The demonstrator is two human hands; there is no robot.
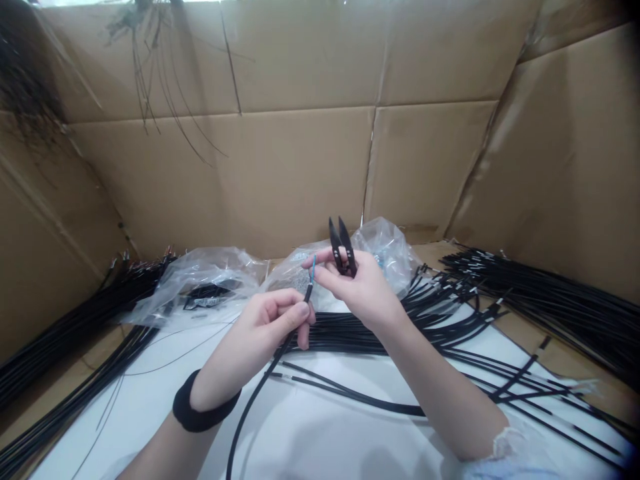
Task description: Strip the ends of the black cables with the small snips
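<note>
Above the flat bundle of black cables, the left hand pinches a thin black cable near its end; the right hand clasps small black thread snips, also nipping the cable's blue wire.

A thin black cable rises from the bottom edge of the view in a gentle curve over the white surface, its upper end pinched in the left hand. From that end a short blue wire sticks up, nearly upright, bare of the black jacket; its tip seems to touch the fingertips of the right hand, though it is too fine to tell for sure. Small black thread snips sit in the right hand, blades pointing up, slightly parted, just beside the blue wire.
</note>
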